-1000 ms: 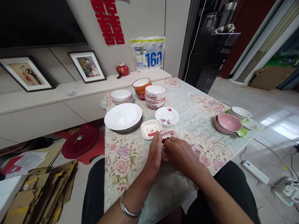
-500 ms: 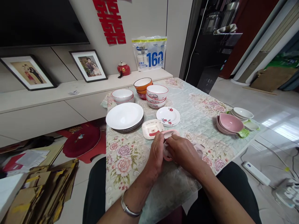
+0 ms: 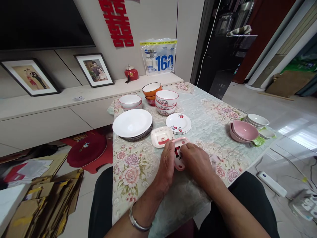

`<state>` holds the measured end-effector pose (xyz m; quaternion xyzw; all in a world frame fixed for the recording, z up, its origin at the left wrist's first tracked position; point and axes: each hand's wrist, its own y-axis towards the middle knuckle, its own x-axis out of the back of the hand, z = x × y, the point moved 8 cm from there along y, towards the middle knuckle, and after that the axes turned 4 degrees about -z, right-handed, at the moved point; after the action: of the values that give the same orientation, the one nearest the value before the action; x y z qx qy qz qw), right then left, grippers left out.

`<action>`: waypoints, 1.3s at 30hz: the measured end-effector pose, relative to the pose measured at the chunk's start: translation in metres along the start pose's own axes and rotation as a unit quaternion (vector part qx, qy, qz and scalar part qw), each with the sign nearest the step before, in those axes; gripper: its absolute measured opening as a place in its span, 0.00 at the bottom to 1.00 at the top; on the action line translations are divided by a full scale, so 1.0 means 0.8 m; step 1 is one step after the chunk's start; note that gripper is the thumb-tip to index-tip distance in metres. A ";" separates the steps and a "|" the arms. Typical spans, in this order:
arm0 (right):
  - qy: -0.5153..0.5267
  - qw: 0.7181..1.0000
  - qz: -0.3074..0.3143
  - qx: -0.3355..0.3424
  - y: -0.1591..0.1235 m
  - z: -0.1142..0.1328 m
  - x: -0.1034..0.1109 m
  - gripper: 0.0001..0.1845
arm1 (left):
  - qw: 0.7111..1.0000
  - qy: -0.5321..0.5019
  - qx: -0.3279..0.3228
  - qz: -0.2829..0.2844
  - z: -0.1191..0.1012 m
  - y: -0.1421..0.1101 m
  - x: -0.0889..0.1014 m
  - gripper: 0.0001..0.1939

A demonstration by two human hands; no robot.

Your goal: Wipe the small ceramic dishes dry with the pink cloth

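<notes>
My left hand (image 3: 167, 162) is closed on the left side of a small pink-rimmed dish (image 3: 180, 165) with a red and black figure inside. The fingers of my right hand (image 3: 198, 160) are bunched and pressed into that dish. A pale cloth (image 3: 215, 158) shows past the right hand's outer side, and most of it is hidden under the hand. Just beyond the left hand lies a square cream dish (image 3: 162, 137) with a bear picture. Behind the held dish is a short stack of white flowered plates (image 3: 178, 123).
Large white plates (image 3: 132, 123) are stacked at the left edge of the flowered tablecloth (image 3: 133, 172). White bowls (image 3: 166, 99), orange bowls (image 3: 151, 88) and another bowl stack (image 3: 130, 100) stand behind. Pink bowls (image 3: 244, 131) and small white dishes (image 3: 257, 119) sit near the right edge.
My right hand has shifted slightly right within the dish, uncovering more of the red and black figure. The left hand stays on the dish's side.
</notes>
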<state>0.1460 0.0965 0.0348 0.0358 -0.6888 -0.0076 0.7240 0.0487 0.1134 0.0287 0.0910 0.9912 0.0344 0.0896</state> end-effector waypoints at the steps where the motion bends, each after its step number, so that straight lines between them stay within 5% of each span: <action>1: 0.007 1.000 0.013 0.002 -0.001 0.000 -0.002 0.07 | 1.000 0.006 -0.003 -0.002 0.002 0.001 0.000 0.19; 9: 0.124 0.991 0.028 0.038 -0.003 0.002 0.000 0.07 | 0.999 0.019 0.020 -0.020 0.011 0.004 0.004 0.20; 13: 0.334 0.933 0.077 0.112 -0.005 0.007 0.004 0.10 | 1.000 0.008 0.023 0.015 0.002 0.001 -0.001 0.20; 16: 0.402 0.912 0.008 0.080 0.002 -0.011 0.013 0.10 | 0.999 -0.004 -0.006 0.038 -0.010 -0.001 -0.004 0.18; 21: 0.311 0.941 -0.098 0.091 0.005 -0.001 0.013 0.11 | 1.000 -0.014 0.001 -0.017 0.012 0.001 0.009 0.17; 26: 0.221 0.971 -0.011 0.096 0.003 0.018 0.000 0.09 | 0.992 -0.040 0.084 -0.084 0.048 0.003 0.019 0.19; 31: 0.246 0.963 0.057 0.095 0.001 0.013 0.005 0.10 | 0.997 -0.015 0.057 -0.050 0.033 0.004 0.015 0.17; 35: 0.362 0.917 0.114 0.127 -0.003 0.007 0.001 0.11 | 0.999 -0.017 0.030 0.000 0.024 0.002 0.009 0.17; 39: 0.476 0.846 0.208 0.118 -0.011 -0.001 -0.008 0.08 | 0.995 -0.067 0.062 -0.030 0.045 0.002 0.020 0.15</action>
<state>0.1469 0.0881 0.0278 -0.0240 -0.2462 0.2420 0.9382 0.0404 0.1199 -0.0092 0.0687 0.9855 -0.0365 0.1508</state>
